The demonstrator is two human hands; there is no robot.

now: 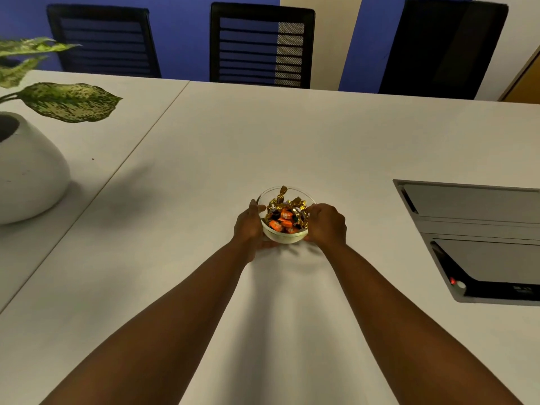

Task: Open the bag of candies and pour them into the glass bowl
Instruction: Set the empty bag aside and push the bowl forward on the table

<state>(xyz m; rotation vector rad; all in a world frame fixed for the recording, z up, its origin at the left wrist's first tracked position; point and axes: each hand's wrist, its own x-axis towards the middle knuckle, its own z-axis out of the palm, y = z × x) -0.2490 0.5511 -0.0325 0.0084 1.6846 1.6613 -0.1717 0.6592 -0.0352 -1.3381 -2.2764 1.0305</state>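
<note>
A small glass bowl (287, 237) stands on the white table (292, 135) in the middle of the view. It holds several wrapped candies (285, 213), gold ones on top and orange ones toward me. My left hand (248, 226) cups the bowl's left side and my right hand (325, 223) cups its right side, both arms stretched out from the bottom of the frame. No candy bag is in view.
A white pot (29, 171) with a speckled green plant (70, 102) stands at the left. A recessed grey cable box (479, 241) with a red light sits in the table at the right. Three black chairs (260, 45) line the far edge.
</note>
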